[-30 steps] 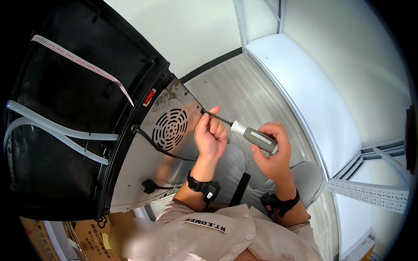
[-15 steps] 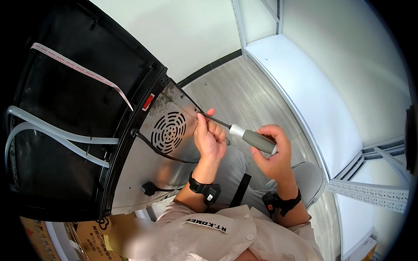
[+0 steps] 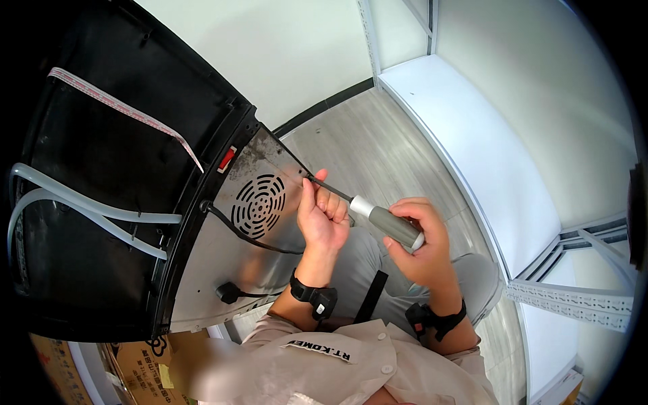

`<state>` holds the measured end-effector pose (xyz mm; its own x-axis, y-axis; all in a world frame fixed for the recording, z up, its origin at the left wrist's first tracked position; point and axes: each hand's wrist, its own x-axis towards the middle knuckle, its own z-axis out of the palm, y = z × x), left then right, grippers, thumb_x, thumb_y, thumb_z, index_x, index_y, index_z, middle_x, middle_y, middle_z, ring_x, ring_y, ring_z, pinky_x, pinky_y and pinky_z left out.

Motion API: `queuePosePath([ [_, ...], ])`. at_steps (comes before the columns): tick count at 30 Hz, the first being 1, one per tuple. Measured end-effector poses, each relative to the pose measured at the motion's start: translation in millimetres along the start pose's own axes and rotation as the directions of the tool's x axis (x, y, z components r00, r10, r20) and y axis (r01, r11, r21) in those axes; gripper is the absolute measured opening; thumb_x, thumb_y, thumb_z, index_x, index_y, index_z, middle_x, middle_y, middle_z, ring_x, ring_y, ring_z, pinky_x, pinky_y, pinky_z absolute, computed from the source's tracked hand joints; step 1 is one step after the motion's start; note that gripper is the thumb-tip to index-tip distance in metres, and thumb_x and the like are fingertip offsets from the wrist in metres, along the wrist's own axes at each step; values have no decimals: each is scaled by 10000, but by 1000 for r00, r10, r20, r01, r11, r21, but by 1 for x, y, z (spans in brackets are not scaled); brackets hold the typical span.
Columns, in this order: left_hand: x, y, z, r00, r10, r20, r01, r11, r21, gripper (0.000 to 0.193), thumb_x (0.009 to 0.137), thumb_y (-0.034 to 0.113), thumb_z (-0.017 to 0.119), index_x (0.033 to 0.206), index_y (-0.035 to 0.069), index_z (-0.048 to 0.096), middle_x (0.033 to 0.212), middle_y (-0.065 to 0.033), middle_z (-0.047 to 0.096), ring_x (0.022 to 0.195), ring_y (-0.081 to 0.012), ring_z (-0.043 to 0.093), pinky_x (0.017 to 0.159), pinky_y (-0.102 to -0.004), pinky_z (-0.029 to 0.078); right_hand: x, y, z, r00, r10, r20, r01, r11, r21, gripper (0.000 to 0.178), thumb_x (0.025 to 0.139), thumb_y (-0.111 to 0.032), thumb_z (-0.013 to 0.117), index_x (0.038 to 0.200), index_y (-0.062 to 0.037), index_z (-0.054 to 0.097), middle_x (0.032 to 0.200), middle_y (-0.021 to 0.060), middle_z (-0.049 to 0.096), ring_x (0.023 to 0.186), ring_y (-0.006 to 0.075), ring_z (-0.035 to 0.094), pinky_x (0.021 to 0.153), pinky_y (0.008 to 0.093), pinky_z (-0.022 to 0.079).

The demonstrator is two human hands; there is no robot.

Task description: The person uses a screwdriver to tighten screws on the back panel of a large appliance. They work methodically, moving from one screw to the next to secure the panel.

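My right hand [image 3: 426, 239] holds a screwdriver [image 3: 396, 226] by its grey-green handle with a white collar, thumb on one side and fingers on the other. Its dark shaft runs up and left to the edge of a metal panel [image 3: 202, 270]. There my left hand [image 3: 324, 219] has its fingers curled, with thumb and index finger pinched around the shaft near the tip. Whether a screw sits under the tip is hidden by the fingers. Round vent slots [image 3: 258, 207] show in the panel, left of my left hand.
The panel belongs to a large black-cased appliance [image 3: 101, 162] with a red switch [image 3: 227, 159], pale hoses [image 3: 101, 202], a flat ribbon cable [image 3: 125, 108] and a black power cord [image 3: 250, 237]. White shelving [image 3: 472, 148] stands at right. Cardboard boxes [image 3: 145, 371] lie lower left.
The screwdriver and my right hand have shifted slightly left, the handle a little lower. My left hand stays at the panel edge, and the view has moved slightly.
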<state>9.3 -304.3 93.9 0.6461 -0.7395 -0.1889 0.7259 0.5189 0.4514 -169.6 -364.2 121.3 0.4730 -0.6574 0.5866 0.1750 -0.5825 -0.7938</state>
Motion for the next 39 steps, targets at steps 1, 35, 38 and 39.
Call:
queuePosePath([
  [1, 0, 0, 0, 1000, -1, 7, 1, 1000, -7, 352, 1044, 336, 436, 1071, 39, 623, 568, 68, 299, 470, -68, 213, 431, -241, 200, -1, -2, 1, 999, 29, 16, -29, 1000, 5, 361, 800, -77, 723, 1122, -7, 575, 954, 133, 664, 721, 221, 642, 637, 321, 498],
  [35, 2, 7, 13, 993, -114, -35, 98, 949, -298, 260, 1039, 242, 443, 1068, 37, 600, 549, 61, 248, 464, -78, 209, 425, -245, 205, -9, 0, 4, 972, 188, -144, -188, 982, 17, 338, 811, -74, 701, 1114, -26, 559, 970, 122, 644, 876, 204, 635, 772, 323, 493],
  [38, 2, 8, 14, 991, -124, -55, 102, 947, -306, 260, 1029, 240, 467, 1026, 28, 616, 552, 56, 242, 462, -84, 203, 418, -247, 195, -1, -4, 10, 973, 115, -199, -98, 991, 90, 313, 815, -84, 700, 1095, -26, 572, 944, 132, 650, 858, 200, 639, 752, 320, 495],
  [39, 1, 8, 14, 991, -121, -61, 98, 950, -296, 260, 1029, 244, 470, 1020, 32, 620, 551, 56, 239, 462, -84, 202, 419, -247, 195, 0, -11, 8, 970, 166, -177, -150, 984, 101, 308, 813, -80, 699, 1089, -25, 575, 950, 136, 650, 859, 203, 640, 755, 319, 496],
])
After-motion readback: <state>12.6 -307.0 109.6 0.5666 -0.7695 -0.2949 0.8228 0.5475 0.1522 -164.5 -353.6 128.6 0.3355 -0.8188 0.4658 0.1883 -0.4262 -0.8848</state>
